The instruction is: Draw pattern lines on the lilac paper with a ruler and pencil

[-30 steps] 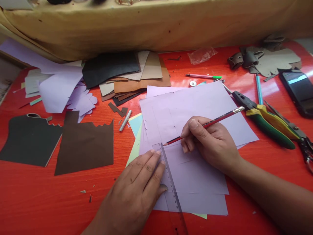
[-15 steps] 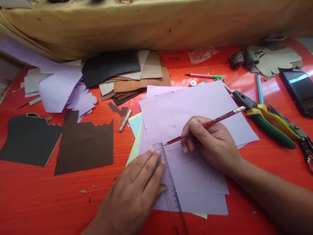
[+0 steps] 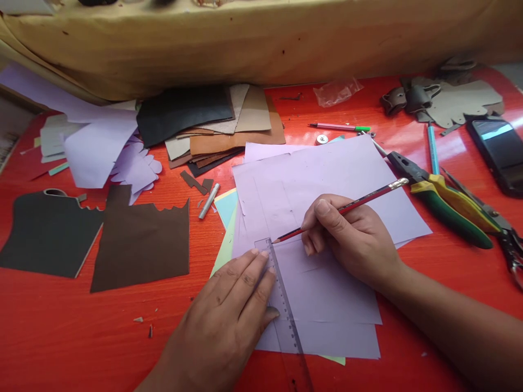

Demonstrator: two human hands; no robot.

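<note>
My left hand (image 3: 229,316) lies flat, fingers stretched out, pressing a clear plastic ruler (image 3: 286,316) onto a stack of lilac paper sheets (image 3: 327,179). My right hand (image 3: 351,239) is closed on a red pencil (image 3: 368,198). The pencil tip touches the paper at the ruler's top edge, just beyond my left fingertips. The ruler runs from there down toward the bottom edge of the view.
On the red table (image 3: 61,337) lie dark leather pieces (image 3: 139,245), a leather stack (image 3: 216,125), a silver tool (image 3: 209,201), green-yellow pliers (image 3: 445,204), scissors (image 3: 494,223), a phone (image 3: 496,152), pens (image 3: 339,127) and loose lilac paper (image 3: 98,147). A yellow cloth (image 3: 245,38) hangs behind.
</note>
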